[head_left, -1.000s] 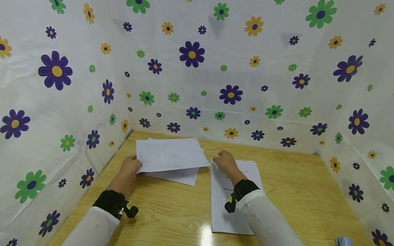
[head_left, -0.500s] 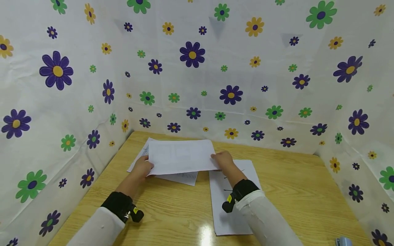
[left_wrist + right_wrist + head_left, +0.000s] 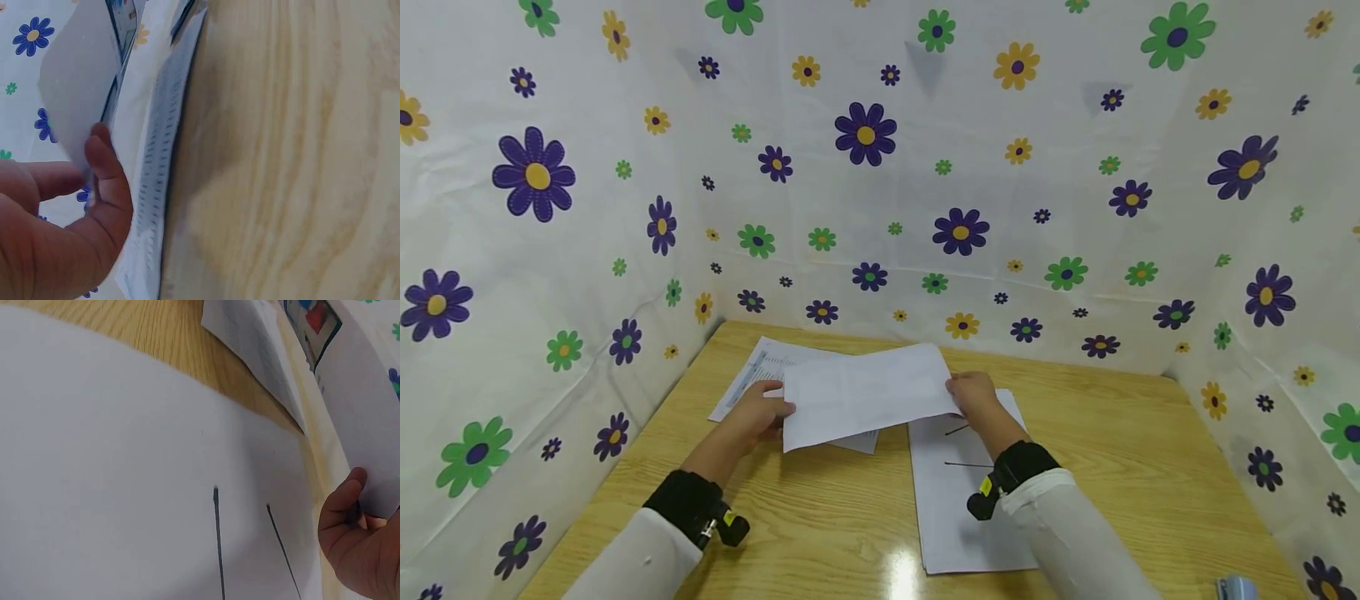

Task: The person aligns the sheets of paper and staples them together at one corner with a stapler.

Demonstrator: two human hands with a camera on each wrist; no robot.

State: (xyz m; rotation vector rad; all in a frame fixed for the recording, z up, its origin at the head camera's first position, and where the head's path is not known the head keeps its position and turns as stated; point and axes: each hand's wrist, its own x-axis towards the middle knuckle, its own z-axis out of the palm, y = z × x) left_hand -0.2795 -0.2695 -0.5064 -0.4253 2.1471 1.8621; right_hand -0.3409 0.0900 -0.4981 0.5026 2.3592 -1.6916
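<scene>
Sheet held over the table between both your hands.
Your left hand (image 3: 758, 414) pinches the sheet (image 3: 868, 392) at its left edge, right hand (image 3: 973, 395) pinches the right edge; long axis runs left-right, far-right corner tilted up. Printed pages (image 3: 760, 375) lie beneath left, a blank page (image 3: 955, 508) right; bare table (image 3: 1150, 475) right, walls close far and left.

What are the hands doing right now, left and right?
Left hand: pinches the left edge of the lifted sheet.
Right hand: pinches its right edge.

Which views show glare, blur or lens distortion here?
Head view: a bright glare spot on the table near its front edge, walls bowed by the wide lens. Left wrist view: the printed sheets are smeared and soft. Right wrist view: evenly lit and fairly sharp.
</scene>
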